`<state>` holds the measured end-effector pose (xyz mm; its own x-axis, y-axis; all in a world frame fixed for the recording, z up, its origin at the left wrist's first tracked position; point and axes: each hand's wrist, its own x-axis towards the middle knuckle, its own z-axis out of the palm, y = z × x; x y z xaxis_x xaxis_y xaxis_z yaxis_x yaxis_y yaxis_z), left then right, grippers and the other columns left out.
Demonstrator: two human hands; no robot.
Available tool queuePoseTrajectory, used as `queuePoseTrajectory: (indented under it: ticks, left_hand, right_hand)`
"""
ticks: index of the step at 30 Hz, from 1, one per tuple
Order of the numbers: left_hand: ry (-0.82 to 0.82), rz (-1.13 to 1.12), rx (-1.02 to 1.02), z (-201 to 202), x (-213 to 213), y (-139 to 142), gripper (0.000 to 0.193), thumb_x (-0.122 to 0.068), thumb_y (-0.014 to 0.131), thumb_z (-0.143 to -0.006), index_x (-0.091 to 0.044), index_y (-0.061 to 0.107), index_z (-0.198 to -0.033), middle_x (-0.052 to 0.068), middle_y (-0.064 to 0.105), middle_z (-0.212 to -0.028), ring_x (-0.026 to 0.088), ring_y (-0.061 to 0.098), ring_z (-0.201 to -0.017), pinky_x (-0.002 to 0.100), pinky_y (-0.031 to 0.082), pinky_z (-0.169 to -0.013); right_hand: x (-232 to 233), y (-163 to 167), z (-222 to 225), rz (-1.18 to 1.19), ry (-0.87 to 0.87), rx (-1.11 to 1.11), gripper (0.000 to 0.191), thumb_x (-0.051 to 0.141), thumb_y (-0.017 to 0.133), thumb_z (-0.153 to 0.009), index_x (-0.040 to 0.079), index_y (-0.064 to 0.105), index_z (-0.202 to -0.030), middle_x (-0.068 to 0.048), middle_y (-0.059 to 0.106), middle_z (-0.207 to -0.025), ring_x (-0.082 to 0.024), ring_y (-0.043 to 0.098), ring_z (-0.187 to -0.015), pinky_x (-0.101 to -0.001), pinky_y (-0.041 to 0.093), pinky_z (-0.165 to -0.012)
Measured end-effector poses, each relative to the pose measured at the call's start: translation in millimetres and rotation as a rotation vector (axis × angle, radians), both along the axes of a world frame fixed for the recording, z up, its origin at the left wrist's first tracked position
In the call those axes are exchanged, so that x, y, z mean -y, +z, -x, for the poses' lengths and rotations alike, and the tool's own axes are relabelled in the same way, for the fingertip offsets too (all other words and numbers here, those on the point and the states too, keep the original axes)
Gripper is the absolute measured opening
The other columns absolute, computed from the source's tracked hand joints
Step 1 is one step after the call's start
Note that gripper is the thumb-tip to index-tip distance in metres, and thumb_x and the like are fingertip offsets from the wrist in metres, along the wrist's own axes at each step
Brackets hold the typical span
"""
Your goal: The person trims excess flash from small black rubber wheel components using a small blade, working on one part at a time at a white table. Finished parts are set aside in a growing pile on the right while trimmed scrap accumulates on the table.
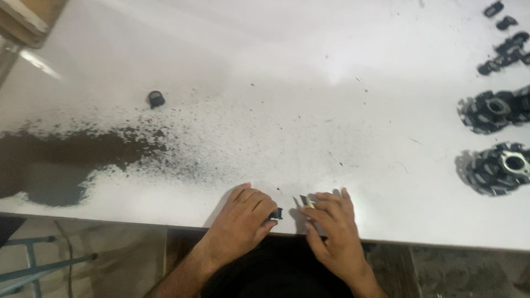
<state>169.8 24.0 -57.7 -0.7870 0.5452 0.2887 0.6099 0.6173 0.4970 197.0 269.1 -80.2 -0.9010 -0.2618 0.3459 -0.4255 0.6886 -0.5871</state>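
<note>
Fingers of the left hand (243, 218) are pinching a small black part (275, 214) at the near edge of the white desk (309, 66). Just right of that part, the right hand (331, 221) is clamping a thin blade-like tool (306, 201), its tip pointing away from that edge. Trimming seems underway; bringing blade to part will need care. Farther from that edge, dark dust (83, 149) is spreading left, and black finned wheels (499, 165) are sitting far right.

Two hands (243, 218) (331, 229), two large black finned wheels (494, 110) (499, 168), and one small black cap (156, 99) on one white table (265, 66).
</note>
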Motion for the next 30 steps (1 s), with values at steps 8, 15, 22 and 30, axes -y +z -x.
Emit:
queuePoseTrajectory:
  ticks: [8, 15, 22, 30]
  left_hand:
    - [-0.063, -0.046, -0.023, -7, -21, -1, 0.025, -0.015, 0.077, -0.084, -0.01, 0.072, -0.108, 0.003, 0.066, -0.12, 0.023, 0.059, -0.122, 0.051, 0.039, -0.113]
    - [0.019, 0.003, -0.201, -21, -19, -11, 0.024, -0.015, 0.078, -0.081, -0.009, 0.072, -0.104, 0.008, 0.063, -0.128, 0.028, 0.056, -0.129, 0.055, 0.037, -0.113]
    - [0.177, -0.079, -0.133, -33, -24, -21, 0.018, -0.016, 0.079, -0.083, -0.01, 0.071, -0.099, 0.008, 0.063, -0.126, 0.028, 0.056, -0.128, 0.055, 0.037, -0.113]
    - [0.226, -0.179, -0.102, -36, -28, -30, 0.014, -0.014, 0.078, -0.083, -0.011, 0.072, -0.096, 0.006, 0.065, -0.123, 0.026, 0.056, -0.129, 0.056, 0.037, -0.114]
  right_hand:
    - [15, 9, 0, 0.001, 0.0, -0.043, 0.042, 0.021, 0.089, -0.07, 0.008, 0.073, -0.107, -0.007, 0.066, -0.108, -0.029, 0.058, -0.121, -0.0675, 0.025, -0.117]
    - [27, -4, -7, 0.005, -0.118, -0.084, 0.04, 0.023, 0.092, -0.066, 0.007, 0.074, -0.098, -0.008, 0.064, -0.102, -0.028, 0.059, -0.113, -0.0683, 0.025, -0.117]
    - [19, -18, -26, 0.147, -0.023, -0.248, 0.034, 0.007, 0.081, -0.079, 0.009, 0.069, -0.111, -0.003, 0.065, -0.093, -0.027, 0.064, -0.115, -0.0645, 0.023, -0.124]
    - [27, -32, -32, 0.182, -0.007, -0.205, 0.034, 0.001, 0.079, -0.078, 0.009, 0.059, -0.104, -0.006, 0.069, -0.094, -0.026, 0.068, -0.112, -0.0647, 0.027, -0.122]
